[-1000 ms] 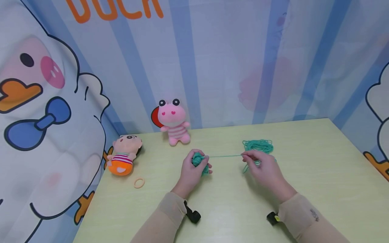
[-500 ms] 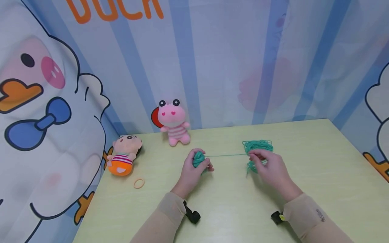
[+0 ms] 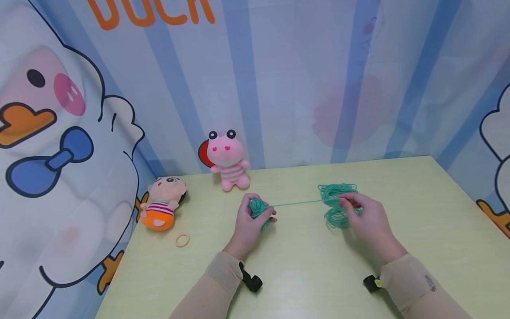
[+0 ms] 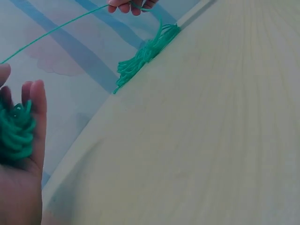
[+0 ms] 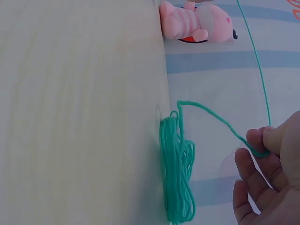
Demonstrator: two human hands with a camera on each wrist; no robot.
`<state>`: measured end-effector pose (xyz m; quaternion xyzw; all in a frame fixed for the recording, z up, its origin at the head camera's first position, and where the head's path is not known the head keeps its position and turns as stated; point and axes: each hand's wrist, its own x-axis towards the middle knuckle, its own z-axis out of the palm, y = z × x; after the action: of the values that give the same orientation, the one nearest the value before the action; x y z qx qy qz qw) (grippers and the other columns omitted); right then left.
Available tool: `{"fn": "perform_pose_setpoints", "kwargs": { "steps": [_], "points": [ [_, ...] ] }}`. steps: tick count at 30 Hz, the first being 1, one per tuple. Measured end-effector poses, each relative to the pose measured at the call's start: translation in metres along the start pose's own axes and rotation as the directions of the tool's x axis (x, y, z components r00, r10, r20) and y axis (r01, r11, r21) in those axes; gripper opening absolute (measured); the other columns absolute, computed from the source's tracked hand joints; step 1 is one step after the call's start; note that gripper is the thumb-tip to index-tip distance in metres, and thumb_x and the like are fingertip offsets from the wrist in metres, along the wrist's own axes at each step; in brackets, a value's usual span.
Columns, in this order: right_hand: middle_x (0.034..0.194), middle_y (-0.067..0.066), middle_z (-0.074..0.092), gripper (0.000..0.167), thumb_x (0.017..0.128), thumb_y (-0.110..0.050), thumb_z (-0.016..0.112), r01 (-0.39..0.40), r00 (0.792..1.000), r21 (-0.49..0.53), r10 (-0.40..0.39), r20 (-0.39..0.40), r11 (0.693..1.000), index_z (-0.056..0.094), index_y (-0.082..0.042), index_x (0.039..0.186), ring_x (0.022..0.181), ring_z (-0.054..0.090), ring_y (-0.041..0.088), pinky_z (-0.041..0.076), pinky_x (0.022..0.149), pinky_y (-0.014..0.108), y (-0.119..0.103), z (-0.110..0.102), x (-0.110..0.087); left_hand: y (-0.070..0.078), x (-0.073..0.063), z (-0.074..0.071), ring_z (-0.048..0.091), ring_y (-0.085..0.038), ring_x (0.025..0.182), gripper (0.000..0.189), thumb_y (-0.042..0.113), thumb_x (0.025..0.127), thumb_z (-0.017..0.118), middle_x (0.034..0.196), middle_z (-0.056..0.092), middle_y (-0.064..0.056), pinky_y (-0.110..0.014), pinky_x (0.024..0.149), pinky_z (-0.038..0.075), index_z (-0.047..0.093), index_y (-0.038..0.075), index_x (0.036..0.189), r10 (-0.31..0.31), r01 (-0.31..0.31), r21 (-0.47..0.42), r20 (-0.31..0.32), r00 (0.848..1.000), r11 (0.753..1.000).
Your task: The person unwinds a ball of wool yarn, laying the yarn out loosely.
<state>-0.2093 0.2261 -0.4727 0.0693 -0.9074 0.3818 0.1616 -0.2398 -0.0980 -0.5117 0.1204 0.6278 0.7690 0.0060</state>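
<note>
My left hand (image 3: 248, 223) grips a small ball of green yarn (image 3: 258, 207), its thumb pressed across the front. From the ball a taut yarn strand (image 3: 299, 203) runs to my right hand (image 3: 370, 221), which pinches it between thumb and fingertips. Under and behind the right hand lies a loose skein of green yarn (image 3: 334, 192) on the table, spread in two looped bunches in the head view. In the right wrist view a slack length leads from the skein (image 5: 176, 173) up to the pinching fingers (image 5: 255, 138).
A pink striped plush toy (image 3: 229, 161) sits at the table's back edge. To the left lies a doll with orange shorts (image 3: 159, 206), with a small tan ring (image 3: 182, 240) in front of it. A printed cloth (image 3: 287, 79) hangs behind the pale table (image 3: 303, 274).
My right hand has moved to the right, lengthening the strand between the hands and uncovering more of the skein's nearer bunch. The left hand has turned slightly with the ball, staying nearly in place.
</note>
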Motion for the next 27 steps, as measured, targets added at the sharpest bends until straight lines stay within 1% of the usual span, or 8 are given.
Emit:
{"fn": "perform_pose_setpoints", "kwargs": {
  "steps": [3, 8, 11, 13, 16, 20, 23, 27],
  "points": [
    [0.107, 0.011, 0.083, 0.024, 0.111, -0.02, 0.067, -0.024, 1.0, -0.011, 0.024, -0.005, 1.0, 0.078, -0.005, 0.126, 0.1, 0.074, 0.029, 0.056, 0.077, 0.025, 0.006, -0.004, 0.001, -0.001, 0.0, -0.001, 0.073, -0.02, 0.08, 0.038, 0.006, 0.103, 0.076, 0.104, 0.061, -0.006, -0.031, 0.071, 0.068, 0.048, 0.013, 0.129, 0.0, 0.002, 0.039, -0.032, 0.999, 0.999],
    [0.112, 0.016, 0.081, 0.029, 0.113, -0.023, 0.064, -0.088, 0.996, -0.039, 0.088, 0.002, 0.995, 0.076, -0.003, 0.131, 0.102, 0.074, 0.033, 0.057, 0.08, 0.029, 0.019, -0.012, 0.003, -0.002, 0.001, -0.002, 0.054, -0.014, 0.061, 0.039, 0.016, 0.106, 0.074, 0.089, 0.056, -0.003, -0.025, 0.056, 0.052, 0.048, 0.006, 0.133, -0.012, 0.018, 0.079, -0.078, 0.997, 0.997],
    [0.111, 0.017, 0.08, 0.032, 0.113, -0.025, 0.062, -0.123, 0.992, -0.057, 0.124, -0.001, 0.991, 0.075, -0.003, 0.132, 0.099, 0.073, 0.031, 0.056, 0.079, 0.027, 0.028, -0.015, 0.005, 0.0, 0.0, -0.002, 0.051, -0.015, 0.065, 0.026, 0.017, 0.109, 0.066, 0.089, 0.055, -0.002, -0.025, 0.058, 0.05, 0.05, 0.008, 0.128, -0.017, 0.021, 0.035, -0.092, 0.996, 0.999],
    [0.11, 0.018, 0.08, 0.033, 0.114, -0.026, 0.061, -0.137, 0.991, -0.069, 0.137, -0.002, 0.988, 0.075, -0.002, 0.131, 0.096, 0.073, 0.03, 0.055, 0.077, 0.027, 0.032, -0.016, 0.005, 0.001, 0.0, -0.002, 0.055, -0.017, 0.068, 0.019, 0.014, 0.11, 0.063, 0.091, 0.057, -0.003, -0.027, 0.06, 0.054, 0.053, 0.009, 0.125, -0.007, 0.009, 0.022, -0.104, 0.995, 1.0],
    [0.11, 0.019, 0.08, 0.033, 0.113, -0.026, 0.061, -0.148, 0.989, -0.08, 0.148, -0.006, 0.986, 0.075, -0.002, 0.13, 0.095, 0.073, 0.031, 0.055, 0.077, 0.029, 0.037, -0.018, 0.005, 0.002, 0.0, -0.002, 0.068, -0.017, 0.077, 0.022, 0.011, 0.109, 0.064, 0.097, 0.066, -0.006, -0.029, 0.072, 0.065, 0.058, 0.008, 0.13, 0.005, 0.0, 0.04, -0.116, 0.993, 0.999],
    [0.113, 0.022, 0.081, 0.033, 0.113, -0.026, 0.062, -0.161, 0.987, -0.102, 0.162, 0.004, 0.982, 0.077, 0.0, 0.127, 0.097, 0.075, 0.036, 0.059, 0.08, 0.041, 0.041, -0.021, 0.004, 0.001, 0.001, -0.002, 0.078, -0.016, 0.086, 0.033, 0.007, 0.107, 0.071, 0.102, 0.074, -0.012, -0.03, 0.086, 0.069, 0.064, 0.005, 0.139, 0.0, 0.009, 0.072, -0.128, 0.992, 0.997],
    [0.117, 0.024, 0.08, 0.034, 0.112, -0.027, 0.062, -0.189, 0.979, -0.134, 0.197, 0.051, 0.973, 0.078, 0.0, 0.126, 0.1, 0.074, 0.038, 0.06, 0.081, 0.048, 0.042, -0.022, 0.004, 0.001, 0.002, -0.001, 0.077, -0.016, 0.088, 0.028, 0.005, 0.106, 0.072, 0.105, 0.073, -0.014, -0.028, 0.085, 0.068, 0.065, 0.002, 0.133, -0.004, 0.017, 0.088, -0.144, 0.99, 0.996],
    [0.119, 0.024, 0.079, 0.033, 0.111, -0.027, 0.063, -0.227, 0.957, -0.177, 0.253, 0.139, 0.958, 0.077, 0.0, 0.125, 0.102, 0.073, 0.038, 0.059, 0.082, 0.051, 0.044, -0.022, 0.004, -0.001, 0.004, -0.001, 0.07, -0.017, 0.084, 0.023, 0.006, 0.108, 0.069, 0.115, 0.073, -0.017, -0.025, 0.075, 0.065, 0.057, 0.002, 0.127, -0.013, 0.024, 0.08, -0.124, 0.992, 0.996]
  ]
}}
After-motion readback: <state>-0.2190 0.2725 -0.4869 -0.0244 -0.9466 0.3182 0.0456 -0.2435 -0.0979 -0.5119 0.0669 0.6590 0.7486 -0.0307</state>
